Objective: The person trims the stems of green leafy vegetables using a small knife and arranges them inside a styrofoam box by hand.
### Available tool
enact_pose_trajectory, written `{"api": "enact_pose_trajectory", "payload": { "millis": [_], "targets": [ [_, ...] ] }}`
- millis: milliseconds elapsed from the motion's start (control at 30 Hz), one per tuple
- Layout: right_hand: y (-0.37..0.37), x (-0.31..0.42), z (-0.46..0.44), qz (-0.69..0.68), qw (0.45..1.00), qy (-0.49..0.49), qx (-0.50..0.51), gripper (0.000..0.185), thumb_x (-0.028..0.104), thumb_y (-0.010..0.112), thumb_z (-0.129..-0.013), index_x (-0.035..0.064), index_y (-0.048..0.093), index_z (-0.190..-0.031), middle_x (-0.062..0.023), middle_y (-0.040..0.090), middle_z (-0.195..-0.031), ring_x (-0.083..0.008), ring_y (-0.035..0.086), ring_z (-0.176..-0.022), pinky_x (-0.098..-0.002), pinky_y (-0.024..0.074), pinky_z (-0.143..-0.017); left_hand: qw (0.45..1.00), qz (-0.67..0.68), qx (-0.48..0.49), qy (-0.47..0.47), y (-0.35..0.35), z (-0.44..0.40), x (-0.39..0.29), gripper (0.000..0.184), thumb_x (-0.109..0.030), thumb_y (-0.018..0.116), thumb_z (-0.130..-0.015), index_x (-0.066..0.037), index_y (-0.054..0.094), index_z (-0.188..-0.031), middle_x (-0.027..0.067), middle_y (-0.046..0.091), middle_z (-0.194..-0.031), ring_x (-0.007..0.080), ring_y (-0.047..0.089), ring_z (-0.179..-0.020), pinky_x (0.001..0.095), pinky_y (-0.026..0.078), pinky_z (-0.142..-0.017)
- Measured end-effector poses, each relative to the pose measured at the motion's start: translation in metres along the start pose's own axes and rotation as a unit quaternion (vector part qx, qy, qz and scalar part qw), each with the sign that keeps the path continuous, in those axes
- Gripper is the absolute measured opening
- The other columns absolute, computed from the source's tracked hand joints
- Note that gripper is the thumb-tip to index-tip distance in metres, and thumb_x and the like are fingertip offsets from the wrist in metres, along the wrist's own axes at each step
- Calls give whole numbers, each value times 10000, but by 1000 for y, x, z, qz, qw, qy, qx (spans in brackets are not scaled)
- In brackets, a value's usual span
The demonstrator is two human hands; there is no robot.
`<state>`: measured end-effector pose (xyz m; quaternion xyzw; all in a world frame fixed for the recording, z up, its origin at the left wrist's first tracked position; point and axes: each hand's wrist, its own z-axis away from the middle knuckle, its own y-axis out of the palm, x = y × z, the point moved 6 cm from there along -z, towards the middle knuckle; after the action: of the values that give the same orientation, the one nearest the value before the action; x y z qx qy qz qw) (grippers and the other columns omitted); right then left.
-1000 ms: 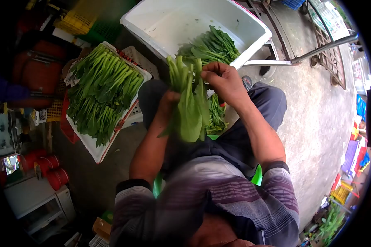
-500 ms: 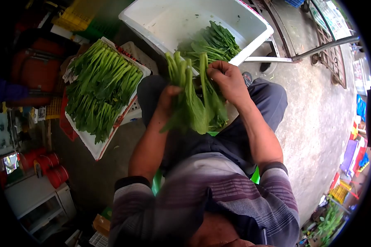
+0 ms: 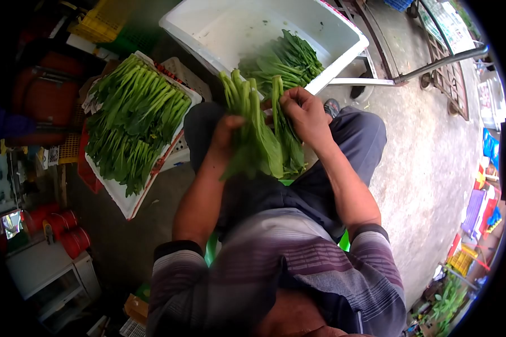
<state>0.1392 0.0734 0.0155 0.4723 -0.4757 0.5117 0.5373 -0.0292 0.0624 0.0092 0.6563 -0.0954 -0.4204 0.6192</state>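
My left hand (image 3: 226, 133) is wrapped round a bunch of leafy green stalks (image 3: 257, 132), stem ends up and leaves hanging down over my lap. Beside it, my right hand (image 3: 305, 115) pinches a separate green stalk (image 3: 277, 101) near its upper part, a little apart from the bunch. Just beyond my hands is a white foam box (image 3: 219, 28) with a pile of greens (image 3: 298, 59) in its near right corner. To the left, many greens (image 3: 138, 118) lie in rows on a white foam tray (image 3: 121, 203), stems toward the top.
A metal-framed cart (image 3: 447, 62) stands at the upper right on the concrete floor (image 3: 416, 168). Red containers (image 3: 75, 241) and a white cabinet (image 3: 45, 269) are at the lower left. A yellow crate (image 3: 98, 22) sits at the upper left.
My right hand has moved slightly right and away from the bunch with a stalk in its fingers. My left hand keeps its hold on the bunch.
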Motion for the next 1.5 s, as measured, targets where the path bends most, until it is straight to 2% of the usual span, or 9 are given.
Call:
{"api": "enact_pose_trajectory", "payload": {
  "millis": [167, 367, 467, 767, 933, 1033, 1200, 1433, 1500],
  "targets": [
    [1, 32, 17, 246, 969, -5, -26, 218, 248, 661, -934, 33, 684, -962, -69, 677, -730, -146, 616, -691, -301, 443, -703, 979, -172, -88, 59, -18, 0, -6, 639, -172, 674, -802, -11, 485, -1391, 120, 614, -1280, 239, 624, -1141, 383, 501, -1010],
    [0, 43, 20, 291, 956, -28, 10, 215, 209, 647, -913, 11, 674, -991, -109, 658, -710, -190, 616, -672, -348, 465, -673, 975, -182, -78, 96, -14, -6, -8, 570, -135, 686, -816, -2, 517, -1344, 102, 630, -1221, 213, 642, -1095, 344, 542, -945],
    [-4, 35, 16, 260, 964, -58, 24, 258, 122, 691, -836, -22, 667, -1047, -200, 644, -726, -282, 643, -630, -393, 498, -621, 976, -193, -56, 85, -10, -7, -9, 591, -127, 688, -814, 3, 503, -1360, 126, 635, -1240, 238, 633, -1128, 375, 522, -977],
    [-31, 56, 16, 404, 890, -205, 47, 321, 100, 709, -789, 37, 655, -1099, -163, 697, -933, -351, 685, -766, -446, 530, -697, 991, -127, -50, 10, -11, 0, -6, 622, -165, 690, -826, -16, 471, -1388, 150, 665, -1160, 235, 665, -1075, 378, 569, -917],
    [-65, 51, 11, 385, 914, -120, 29, 255, 115, 722, -827, -2, 701, -1053, -198, 684, -941, -378, 670, -777, -421, 513, -687, 993, -98, -66, 25, -7, 2, -10, 613, -196, 705, -822, 17, 498, -1359, 190, 670, -1181, 247, 686, -1023, 375, 585, -876],
    [-50, 56, 22, 368, 918, -139, 59, 224, 133, 717, -864, -15, 711, -1033, -206, 693, -931, -366, 670, -755, -400, 515, -688, 985, -161, -51, 43, -3, -5, -10, 610, -185, 708, -819, 35, 509, -1352, 207, 663, -1216, 249, 686, -1023, 380, 582, -881],
    [-19, 44, 29, 163, 985, -38, 49, 263, 220, 733, -921, -33, 706, -987, -58, 676, -795, -88, 553, -714, -284, 470, -656, 961, -263, -56, 61, -8, -13, -6, 643, -118, 705, -791, -5, 496, -1388, 124, 658, -1229, 216, 645, -1090, 358, 499, -997],
    [-5, 19, 13, 48, 996, 76, 3, 228, 191, 685, -939, -36, 671, -959, -27, 640, -764, -88, 549, -716, -275, 455, -650, 962, -256, -79, 62, -17, -6, -4, 590, -105, 704, -788, -7, 546, -1348, 64, 618, -1250, 180, 583, -1168, 331, 465, -1010],
    [-4, 16, 15, 65, 997, 27, 4, 209, 172, 675, -938, -37, 674, -957, -25, 644, -773, -86, 551, -720, -270, 454, -654, 967, -237, -76, 62, -19, -5, -5, 593, -104, 701, -788, -8, 543, -1351, 66, 613, -1259, 180, 577, -1178, 332, 461, -1017]
  ]
}}
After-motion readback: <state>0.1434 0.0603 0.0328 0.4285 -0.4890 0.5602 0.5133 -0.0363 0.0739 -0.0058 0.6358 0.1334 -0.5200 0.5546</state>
